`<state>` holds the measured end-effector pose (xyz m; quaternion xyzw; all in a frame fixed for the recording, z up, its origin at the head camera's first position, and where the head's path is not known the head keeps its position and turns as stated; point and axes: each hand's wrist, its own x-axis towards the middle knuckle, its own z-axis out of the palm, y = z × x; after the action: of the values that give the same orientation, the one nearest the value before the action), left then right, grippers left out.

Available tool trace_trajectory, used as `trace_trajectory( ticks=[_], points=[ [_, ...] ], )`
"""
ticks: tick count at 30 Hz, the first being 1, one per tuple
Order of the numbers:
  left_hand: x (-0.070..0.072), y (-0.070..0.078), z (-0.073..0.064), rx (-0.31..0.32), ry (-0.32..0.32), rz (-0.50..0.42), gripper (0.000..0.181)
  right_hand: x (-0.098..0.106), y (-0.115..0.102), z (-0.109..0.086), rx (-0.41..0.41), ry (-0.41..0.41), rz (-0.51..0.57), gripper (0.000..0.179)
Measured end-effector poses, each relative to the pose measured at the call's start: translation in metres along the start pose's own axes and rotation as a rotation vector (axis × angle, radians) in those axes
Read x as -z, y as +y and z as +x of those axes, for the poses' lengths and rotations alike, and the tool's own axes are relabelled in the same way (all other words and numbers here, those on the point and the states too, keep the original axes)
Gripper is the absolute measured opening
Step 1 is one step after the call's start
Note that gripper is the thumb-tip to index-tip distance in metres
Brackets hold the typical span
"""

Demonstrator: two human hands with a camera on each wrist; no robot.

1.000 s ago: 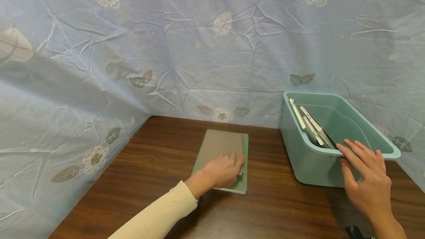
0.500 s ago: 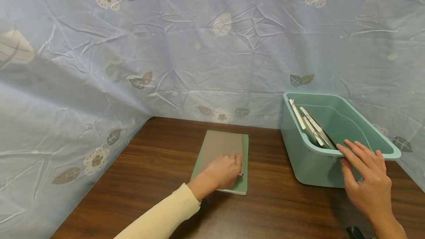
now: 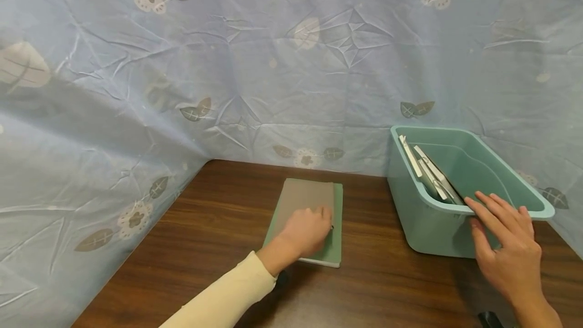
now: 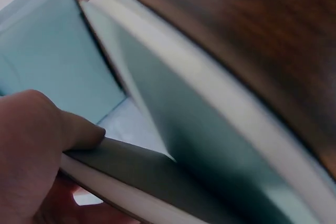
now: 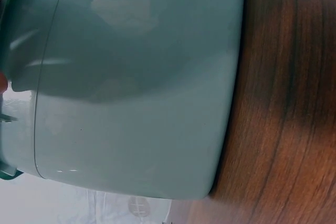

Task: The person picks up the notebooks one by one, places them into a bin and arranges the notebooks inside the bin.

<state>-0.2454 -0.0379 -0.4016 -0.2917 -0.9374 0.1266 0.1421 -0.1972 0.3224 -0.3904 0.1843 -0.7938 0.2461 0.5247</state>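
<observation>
In the head view my left hand (image 3: 306, 232) is on a thin grey-brown notebook (image 3: 307, 194), which lies over a slightly larger green notebook (image 3: 337, 247). The left wrist view has my thumb on the grey cover (image 4: 136, 163) and fingers beneath, pinching the notebook by its edge. There it stands at an angle to the green notebook (image 4: 173, 108), with a gap between them. My right hand (image 3: 510, 247) rests on the near rim of a green plastic bin (image 3: 437, 234), fingers fairly straight over the rim and thumb outside. Just fingertips show in the right wrist view.
Several thin, white-edged items (image 3: 430, 171), perhaps books or notebooks, lean along the bin's left inner side. The dark wooden table (image 3: 218, 227) meets a flowered, wrinkled cloth (image 3: 291, 65) at the back and left. A small black object (image 3: 489, 319) shows at the bottom edge.
My left hand has gone from extended fingers on the grey-brown notebook to a curled pinch at its edge. My right hand stays on the bin rim.
</observation>
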Motion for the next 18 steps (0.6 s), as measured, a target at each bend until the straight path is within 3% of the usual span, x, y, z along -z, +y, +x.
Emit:
trace_trajectory(
  ticks=[6, 14, 18],
  points=[
    [0.016, -0.008, 0.001, 0.075, 0.009, -0.052, 0.011, 0.000, 0.000, 0.001, -0.003, -0.003, 0.000, 0.030],
    [0.037, -0.025, 0.003, 0.147, 0.215, 0.006, 0.016, 0.000, 0.000, 0.001, -0.006, -0.004, 0.000, 0.030],
    [0.046, -0.038, 0.006, 0.201, 0.298, -0.019, 0.019, 0.000, 0.002, 0.001, -0.003, -0.005, -0.004, 0.031]
  ],
)
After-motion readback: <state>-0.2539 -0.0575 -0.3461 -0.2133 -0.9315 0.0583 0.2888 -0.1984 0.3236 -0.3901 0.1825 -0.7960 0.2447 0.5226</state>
